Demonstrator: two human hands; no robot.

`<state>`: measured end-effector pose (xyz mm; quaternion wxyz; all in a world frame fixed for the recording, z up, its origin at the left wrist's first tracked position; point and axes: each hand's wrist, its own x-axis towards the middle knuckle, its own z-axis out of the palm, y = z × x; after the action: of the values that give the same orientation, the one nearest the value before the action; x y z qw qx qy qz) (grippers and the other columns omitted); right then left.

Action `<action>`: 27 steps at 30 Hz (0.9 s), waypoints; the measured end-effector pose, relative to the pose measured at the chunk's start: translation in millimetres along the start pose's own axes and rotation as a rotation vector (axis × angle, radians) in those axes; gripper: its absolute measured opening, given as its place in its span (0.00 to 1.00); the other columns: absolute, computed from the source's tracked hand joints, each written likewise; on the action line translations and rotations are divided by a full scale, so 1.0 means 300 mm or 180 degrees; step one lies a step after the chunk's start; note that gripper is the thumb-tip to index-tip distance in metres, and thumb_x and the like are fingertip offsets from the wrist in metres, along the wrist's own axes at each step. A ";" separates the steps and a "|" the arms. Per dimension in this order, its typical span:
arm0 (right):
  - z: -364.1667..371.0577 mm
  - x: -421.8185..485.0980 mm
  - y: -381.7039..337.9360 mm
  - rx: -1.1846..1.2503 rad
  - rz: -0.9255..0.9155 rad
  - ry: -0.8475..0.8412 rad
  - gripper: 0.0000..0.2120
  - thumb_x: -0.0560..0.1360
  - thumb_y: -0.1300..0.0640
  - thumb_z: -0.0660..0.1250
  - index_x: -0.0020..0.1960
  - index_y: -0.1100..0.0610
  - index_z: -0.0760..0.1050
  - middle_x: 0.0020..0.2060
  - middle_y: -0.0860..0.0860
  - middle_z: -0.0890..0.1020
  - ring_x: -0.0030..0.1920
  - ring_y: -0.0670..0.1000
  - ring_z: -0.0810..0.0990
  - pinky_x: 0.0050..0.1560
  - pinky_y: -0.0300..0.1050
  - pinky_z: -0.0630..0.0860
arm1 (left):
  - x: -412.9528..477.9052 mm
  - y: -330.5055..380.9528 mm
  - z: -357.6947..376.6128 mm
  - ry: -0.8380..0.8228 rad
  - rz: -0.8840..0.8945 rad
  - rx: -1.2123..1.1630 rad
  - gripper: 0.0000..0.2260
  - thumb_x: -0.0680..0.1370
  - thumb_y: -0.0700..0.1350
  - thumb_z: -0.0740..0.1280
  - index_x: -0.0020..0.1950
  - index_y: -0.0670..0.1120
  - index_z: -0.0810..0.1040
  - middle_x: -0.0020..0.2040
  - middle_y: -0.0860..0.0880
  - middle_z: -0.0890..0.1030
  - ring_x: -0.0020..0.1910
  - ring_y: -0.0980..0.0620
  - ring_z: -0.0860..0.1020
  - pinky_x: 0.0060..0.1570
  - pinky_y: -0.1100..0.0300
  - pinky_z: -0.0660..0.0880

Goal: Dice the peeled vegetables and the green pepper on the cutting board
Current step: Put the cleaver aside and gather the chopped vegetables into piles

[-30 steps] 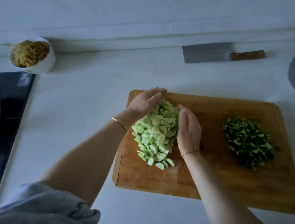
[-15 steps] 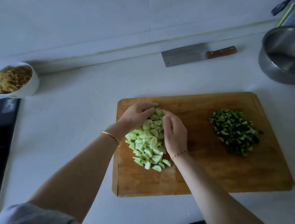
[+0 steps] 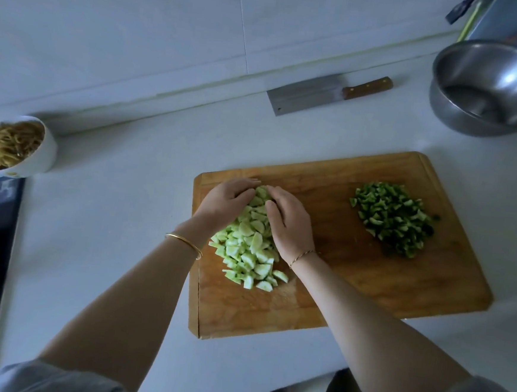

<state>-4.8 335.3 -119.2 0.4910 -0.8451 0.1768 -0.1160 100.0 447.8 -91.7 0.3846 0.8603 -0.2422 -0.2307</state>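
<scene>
On cutting board (image 3: 397, 299), 9 o'clock side | diced vegetables (image 3: 246, 250) heaped | left hand (image 3: 225, 202), right hand (image 3: 289, 226) cupped round heap | green pepper dice (image 3: 391, 218) at 3 o'clock | advice: scoop low, palms together, lest pieces spill

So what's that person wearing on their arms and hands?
A plain gold bangle circles the wrist of the left hand, and a thin gold chain bracelet the wrist of the right hand. Grey sleeves sit pushed up near the elbows, leaving the forearms bare. No gloves.
</scene>
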 end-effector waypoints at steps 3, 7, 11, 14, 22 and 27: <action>0.000 0.002 -0.004 -0.0048 0.0003 -0.0098 0.29 0.78 0.43 0.49 0.70 0.58 0.71 0.67 0.53 0.74 0.71 0.49 0.67 0.71 0.45 0.63 | -0.003 -0.001 -0.006 -0.0006 -0.0126 -0.0051 0.14 0.81 0.45 0.60 0.64 0.52 0.77 0.65 0.54 0.76 0.65 0.56 0.71 0.63 0.64 0.63; -0.025 -0.001 -0.025 0.0161 0.0149 -0.0187 0.27 0.78 0.47 0.52 0.71 0.59 0.69 0.69 0.53 0.72 0.72 0.49 0.66 0.72 0.44 0.61 | -0.005 0.012 -0.007 0.0079 -0.0194 -0.0141 0.14 0.81 0.45 0.59 0.65 0.52 0.77 0.66 0.54 0.74 0.66 0.56 0.70 0.66 0.61 0.65; -0.044 -0.032 -0.026 0.0228 0.0172 -0.0180 0.27 0.79 0.47 0.52 0.73 0.59 0.65 0.72 0.53 0.69 0.73 0.49 0.63 0.73 0.45 0.60 | -0.038 0.017 -0.002 0.0321 -0.0028 -0.0185 0.14 0.81 0.44 0.59 0.65 0.50 0.76 0.68 0.53 0.73 0.68 0.54 0.68 0.69 0.57 0.64; -0.060 -0.066 -0.020 0.0313 0.0171 0.0017 0.24 0.81 0.51 0.53 0.74 0.60 0.63 0.72 0.53 0.68 0.73 0.48 0.62 0.74 0.44 0.59 | -0.084 0.024 0.017 0.0607 0.0107 -0.0290 0.15 0.81 0.43 0.59 0.66 0.48 0.76 0.69 0.51 0.72 0.69 0.54 0.67 0.70 0.53 0.63; -0.113 -0.192 0.043 0.0457 0.0150 0.0745 0.19 0.80 0.69 0.56 0.70 0.64 0.68 0.68 0.57 0.72 0.68 0.47 0.67 0.68 0.34 0.63 | -0.321 0.030 0.149 0.2044 -0.0163 -0.0786 0.21 0.79 0.44 0.57 0.73 0.43 0.66 0.74 0.48 0.65 0.73 0.54 0.61 0.72 0.59 0.57; -0.120 -0.215 0.058 0.0622 0.0427 0.0756 0.23 0.77 0.75 0.53 0.70 0.63 0.69 0.66 0.57 0.74 0.66 0.52 0.73 0.67 0.44 0.71 | -0.412 0.053 0.294 0.2361 -0.0547 -0.0570 0.24 0.81 0.41 0.57 0.77 0.43 0.56 0.77 0.47 0.54 0.76 0.52 0.51 0.75 0.54 0.50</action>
<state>-80.1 325.7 -118.2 0.5531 -0.7600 0.2775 -0.1987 -51.1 463.4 -105.9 0.4989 0.8655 0.0073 0.0444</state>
